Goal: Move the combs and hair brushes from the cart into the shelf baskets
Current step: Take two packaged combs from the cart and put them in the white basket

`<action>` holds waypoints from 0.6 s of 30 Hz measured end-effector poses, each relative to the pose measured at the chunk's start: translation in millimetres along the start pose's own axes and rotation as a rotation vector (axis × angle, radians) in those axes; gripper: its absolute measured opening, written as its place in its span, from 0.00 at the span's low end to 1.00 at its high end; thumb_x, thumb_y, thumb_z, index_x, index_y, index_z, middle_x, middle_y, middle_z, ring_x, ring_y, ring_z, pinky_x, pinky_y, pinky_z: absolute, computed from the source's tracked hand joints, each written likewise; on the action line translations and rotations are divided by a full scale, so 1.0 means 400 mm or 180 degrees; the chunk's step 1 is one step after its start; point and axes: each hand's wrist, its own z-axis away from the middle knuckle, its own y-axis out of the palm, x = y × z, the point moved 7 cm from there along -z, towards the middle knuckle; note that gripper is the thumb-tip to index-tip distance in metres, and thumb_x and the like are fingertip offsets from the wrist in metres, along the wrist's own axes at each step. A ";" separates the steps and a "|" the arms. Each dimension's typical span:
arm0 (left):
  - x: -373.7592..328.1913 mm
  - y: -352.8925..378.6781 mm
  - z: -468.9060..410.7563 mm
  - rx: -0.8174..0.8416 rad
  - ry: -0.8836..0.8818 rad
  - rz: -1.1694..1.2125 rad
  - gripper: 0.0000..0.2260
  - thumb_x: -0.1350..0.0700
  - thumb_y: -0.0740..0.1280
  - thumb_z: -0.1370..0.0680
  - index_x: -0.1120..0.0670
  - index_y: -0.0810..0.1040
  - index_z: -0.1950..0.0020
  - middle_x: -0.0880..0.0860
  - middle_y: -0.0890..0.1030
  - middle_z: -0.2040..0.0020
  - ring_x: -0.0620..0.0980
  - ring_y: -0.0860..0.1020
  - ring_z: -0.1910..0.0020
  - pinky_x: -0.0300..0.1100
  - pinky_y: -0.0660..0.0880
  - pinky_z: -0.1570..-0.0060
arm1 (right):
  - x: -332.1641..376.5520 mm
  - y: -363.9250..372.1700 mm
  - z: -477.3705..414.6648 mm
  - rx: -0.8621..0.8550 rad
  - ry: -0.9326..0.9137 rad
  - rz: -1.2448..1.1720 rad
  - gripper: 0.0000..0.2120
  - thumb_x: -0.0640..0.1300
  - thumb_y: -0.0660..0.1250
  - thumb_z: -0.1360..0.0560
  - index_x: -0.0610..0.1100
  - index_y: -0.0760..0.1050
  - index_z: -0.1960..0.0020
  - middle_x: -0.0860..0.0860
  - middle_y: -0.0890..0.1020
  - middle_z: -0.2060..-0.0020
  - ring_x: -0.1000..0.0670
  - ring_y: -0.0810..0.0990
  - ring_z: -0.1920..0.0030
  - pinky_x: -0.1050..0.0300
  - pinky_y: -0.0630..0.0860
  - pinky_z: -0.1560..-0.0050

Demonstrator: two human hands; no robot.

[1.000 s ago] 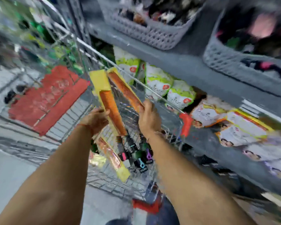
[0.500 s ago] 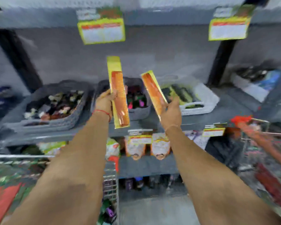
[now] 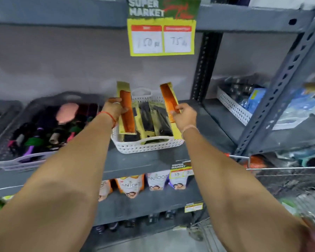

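Observation:
My left hand (image 3: 114, 109) grips an orange comb in a yellow packet (image 3: 126, 113), held upright over the left side of a white perforated basket (image 3: 147, 145) on the grey shelf. My right hand (image 3: 185, 115) grips a second orange comb in a yellow packet (image 3: 168, 102), tilted over the basket's right side. Inside the basket lie several dark combs in yellow packets (image 3: 151, 117). The wire cart (image 3: 287, 171) shows only at the right edge, its contents blurred.
A grey basket (image 3: 25, 159) of hair brushes and accessories stands to the left on the same shelf. Another white basket (image 3: 233, 108) sits in the bay to the right, behind a slanted metal upright (image 3: 280, 82). A price sign (image 3: 162, 28) hangs above. Pouches (image 3: 131, 186) line the lower shelf.
The view has turned from the cart to the shelf. Both hands carried their combs up and forward and now hold them just over the white basket.

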 end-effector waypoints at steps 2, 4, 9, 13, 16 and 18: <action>0.028 0.033 -0.020 0.0146 -0.0147 -0.0016 0.21 0.76 0.60 0.26 0.49 0.65 0.63 0.48 0.77 0.66 0.42 0.76 0.57 0.27 0.71 0.68 | -0.007 0.035 -0.030 0.0238 -0.0030 0.0002 0.11 0.36 0.68 0.29 0.37 0.78 0.47 0.38 0.82 0.47 0.40 0.78 0.45 0.53 0.73 0.41; 0.054 0.058 -0.046 0.0301 -0.0235 -0.0229 0.20 0.77 0.60 0.26 0.50 0.68 0.54 0.53 0.77 0.58 0.46 0.72 0.49 0.31 0.73 0.62 | -0.020 0.071 -0.052 0.0520 -0.0009 0.0095 0.13 0.36 0.67 0.29 0.38 0.77 0.44 0.40 0.80 0.44 0.41 0.78 0.43 0.55 0.72 0.39; 0.100 0.109 -0.065 0.0683 0.0021 -0.2995 0.22 0.62 0.66 0.25 0.62 0.70 0.31 0.62 0.73 0.33 0.57 0.72 0.34 0.43 0.70 0.37 | -0.070 0.141 -0.078 0.1000 -0.0015 0.0965 0.13 0.38 0.59 0.25 0.35 0.75 0.44 0.37 0.79 0.43 0.39 0.76 0.42 0.53 0.72 0.40; 0.107 0.117 -0.051 0.0782 0.0021 -0.4562 0.22 0.50 0.62 0.23 0.56 0.69 0.30 0.61 0.72 0.31 0.60 0.67 0.31 0.50 0.61 0.30 | -0.084 0.157 -0.068 0.1143 -0.0069 0.1903 0.17 0.36 0.53 0.25 0.36 0.72 0.39 0.37 0.79 0.45 0.39 0.77 0.43 0.50 0.74 0.45; 0.065 0.105 -0.043 0.0693 0.0353 -0.4185 0.24 0.49 0.60 0.22 0.55 0.67 0.28 0.59 0.61 0.24 0.56 0.60 0.25 0.47 0.57 0.27 | -0.072 0.156 -0.061 0.1249 0.0041 0.1887 0.19 0.46 0.49 0.22 0.46 0.64 0.32 0.40 0.73 0.37 0.39 0.72 0.38 0.44 0.71 0.40; 0.018 0.050 -0.022 0.0371 0.0610 -0.3137 0.23 0.50 0.62 0.22 0.57 0.69 0.29 0.57 0.63 0.24 0.54 0.62 0.25 0.45 0.58 0.26 | -0.015 0.159 -0.049 0.0958 -0.0257 0.1727 0.20 0.52 0.47 0.21 0.49 0.61 0.31 0.40 0.70 0.36 0.38 0.70 0.37 0.42 0.68 0.38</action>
